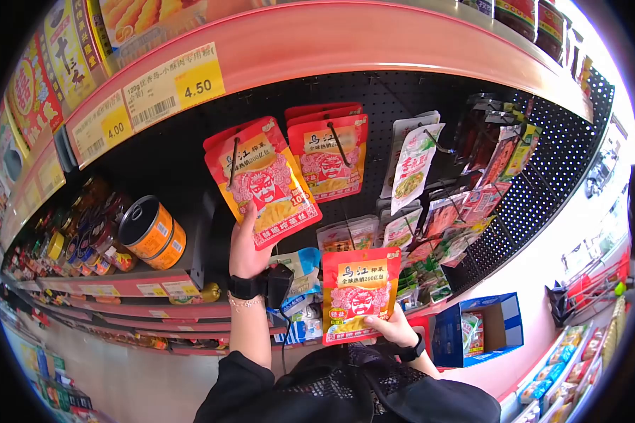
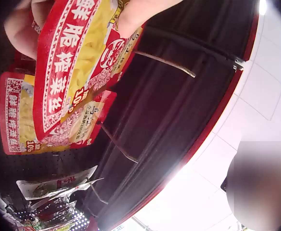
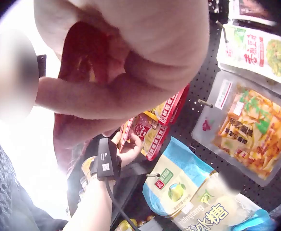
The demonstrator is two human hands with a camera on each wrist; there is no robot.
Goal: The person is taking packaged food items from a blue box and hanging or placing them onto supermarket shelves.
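Note:
In the head view, the left hand grips the lower left edge of a red and yellow packet hanging on a hook, its thumb on the front. The left wrist view shows that thumb on the packet, other fingers behind. Beside it hang similar packets on another hook. Lower down, the right hand holds a separate red and orange packet upright, thumb across its front. In the right wrist view, the right hand has its fingers curled behind that packet, which is mostly hidden.
Hooks with white packets and other bagged foods fill the pegboard to the right. Orange-labelled cans and jars stand on the left shelf. A price-tagged shelf edge arches overhead. A blue box sits at lower right.

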